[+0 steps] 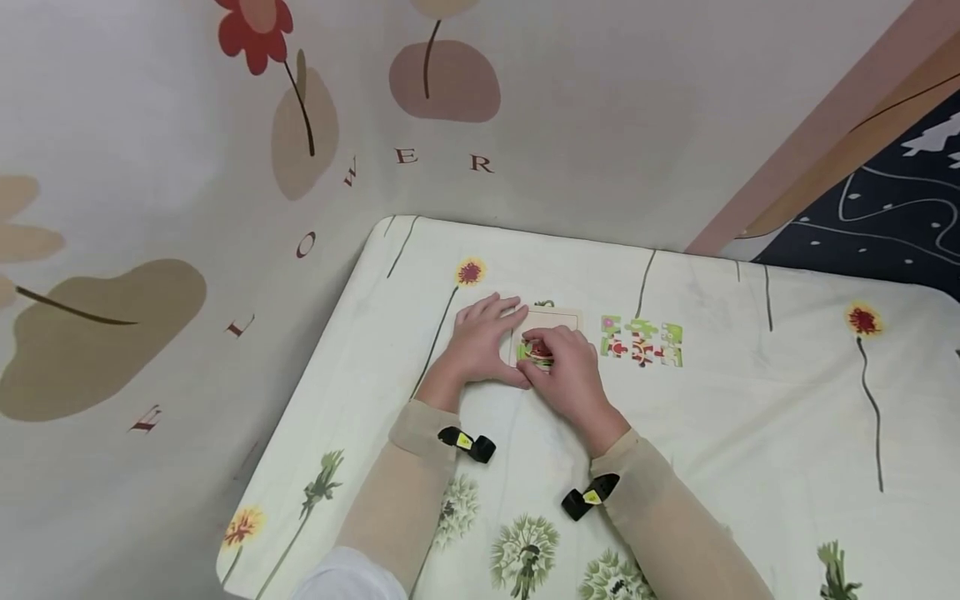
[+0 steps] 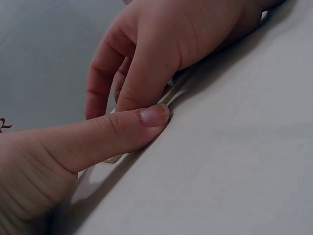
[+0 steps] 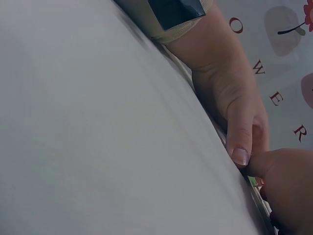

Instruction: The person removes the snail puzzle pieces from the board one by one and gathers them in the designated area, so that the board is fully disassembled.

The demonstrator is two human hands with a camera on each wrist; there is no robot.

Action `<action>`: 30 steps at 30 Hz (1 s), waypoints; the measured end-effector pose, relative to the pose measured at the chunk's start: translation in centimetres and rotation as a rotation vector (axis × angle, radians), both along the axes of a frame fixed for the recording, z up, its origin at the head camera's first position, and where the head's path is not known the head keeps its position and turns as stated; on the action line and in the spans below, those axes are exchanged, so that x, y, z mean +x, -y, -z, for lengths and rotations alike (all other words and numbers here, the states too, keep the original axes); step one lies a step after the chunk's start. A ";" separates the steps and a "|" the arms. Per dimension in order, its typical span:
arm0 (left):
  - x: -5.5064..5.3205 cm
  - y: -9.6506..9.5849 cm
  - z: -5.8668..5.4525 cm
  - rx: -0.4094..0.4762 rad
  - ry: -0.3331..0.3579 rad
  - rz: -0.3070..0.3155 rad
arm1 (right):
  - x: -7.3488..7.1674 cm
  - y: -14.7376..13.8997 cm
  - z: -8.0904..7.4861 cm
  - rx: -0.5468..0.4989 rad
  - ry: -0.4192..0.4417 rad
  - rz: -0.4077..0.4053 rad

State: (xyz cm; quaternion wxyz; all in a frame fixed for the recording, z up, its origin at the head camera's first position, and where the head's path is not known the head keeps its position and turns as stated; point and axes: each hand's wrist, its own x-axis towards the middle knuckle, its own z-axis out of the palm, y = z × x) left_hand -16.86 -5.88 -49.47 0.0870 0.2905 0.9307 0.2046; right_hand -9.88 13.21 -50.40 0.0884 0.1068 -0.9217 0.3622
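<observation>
A small wooden puzzle board (image 1: 566, 320) lies on the table, with red and green jigsaw pieces (image 1: 536, 353) in its lower part. My left hand (image 1: 480, 342) rests along the board's left side, fingers spread, its thumb stretched across the near edge. From the right, my right hand (image 1: 572, 375) reaches over the board, curled fingers and thumb on opposite sides of a piece it pinches there. The left wrist view shows the two thumbs meeting at the board edge (image 2: 115, 159). My right hand covers part of the board.
To the right of the board lie several loose jigsaw pieces (image 1: 642, 343), set out in three short columns. The table (image 1: 757, 392) has a white cloth printed with flowers. A wall (image 1: 570, 183) with painted flowers and letters rises behind and to the left.
</observation>
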 end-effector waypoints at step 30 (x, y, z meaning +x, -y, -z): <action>-0.1 0.0 0.2 -0.010 -0.015 0.003 | 1.3 -2.3 1.2 -0.091 -0.296 -0.072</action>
